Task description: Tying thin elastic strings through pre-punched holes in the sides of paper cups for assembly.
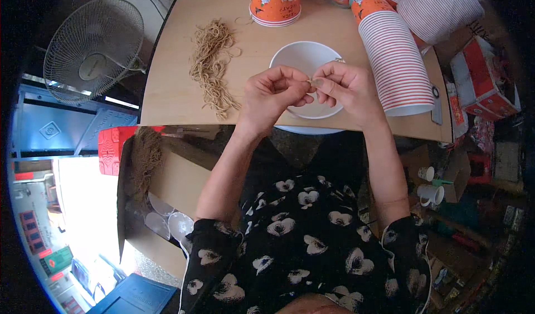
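My left hand [273,94] and my right hand [348,88] meet over a white bowl [304,57] on a light wooden table [178,91]. Both pinch a small tan rubber band [313,82] between thumbs and forefingers. A long pile of tan rubber bands [212,63] lies on the table to the left of my left hand. The bowl's near side is hidden behind my hands.
A long stack of striped paper cups [395,63] lies on its side right of the bowl, with more stacks [437,2] behind. An orange paper tub [276,2] stands at the back. A floor fan [92,49] sits left of the table. Boxes [482,80] crowd the right.
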The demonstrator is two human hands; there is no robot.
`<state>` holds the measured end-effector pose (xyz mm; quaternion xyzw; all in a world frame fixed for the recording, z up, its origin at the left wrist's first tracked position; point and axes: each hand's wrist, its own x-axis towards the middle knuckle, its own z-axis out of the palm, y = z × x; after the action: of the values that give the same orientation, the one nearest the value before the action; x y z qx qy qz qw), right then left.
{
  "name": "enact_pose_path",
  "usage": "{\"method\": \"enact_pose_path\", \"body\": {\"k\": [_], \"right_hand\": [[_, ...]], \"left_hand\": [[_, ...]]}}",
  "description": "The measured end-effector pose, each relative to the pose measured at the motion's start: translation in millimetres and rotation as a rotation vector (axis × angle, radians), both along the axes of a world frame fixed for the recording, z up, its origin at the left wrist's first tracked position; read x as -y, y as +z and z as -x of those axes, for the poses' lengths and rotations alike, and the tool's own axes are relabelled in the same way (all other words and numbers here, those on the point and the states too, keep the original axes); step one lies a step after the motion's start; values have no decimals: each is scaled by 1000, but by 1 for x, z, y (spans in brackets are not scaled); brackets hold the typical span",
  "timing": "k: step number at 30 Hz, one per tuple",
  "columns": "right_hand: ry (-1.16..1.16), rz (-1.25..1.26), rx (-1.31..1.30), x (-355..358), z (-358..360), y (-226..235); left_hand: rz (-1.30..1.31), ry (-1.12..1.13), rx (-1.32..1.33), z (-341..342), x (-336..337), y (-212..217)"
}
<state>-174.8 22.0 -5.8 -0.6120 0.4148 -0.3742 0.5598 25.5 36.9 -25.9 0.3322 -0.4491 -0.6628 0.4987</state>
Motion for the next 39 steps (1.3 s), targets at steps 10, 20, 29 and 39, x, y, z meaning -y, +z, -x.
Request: {"method": "enact_pose_path", "body": {"k": [10, 20, 29, 39], "right_hand": [[98, -54, -11, 2, 3, 2], [45, -38, 89, 1, 8, 0], [48, 47, -39, -1, -3, 4], [50, -63, 111, 1, 8, -3]], "left_hand": [[79, 14, 134, 1, -3, 1], [45, 46, 66, 0, -3, -1], [76, 42, 49, 2, -4, -3], [-1, 16, -22, -1, -2, -3]]}}
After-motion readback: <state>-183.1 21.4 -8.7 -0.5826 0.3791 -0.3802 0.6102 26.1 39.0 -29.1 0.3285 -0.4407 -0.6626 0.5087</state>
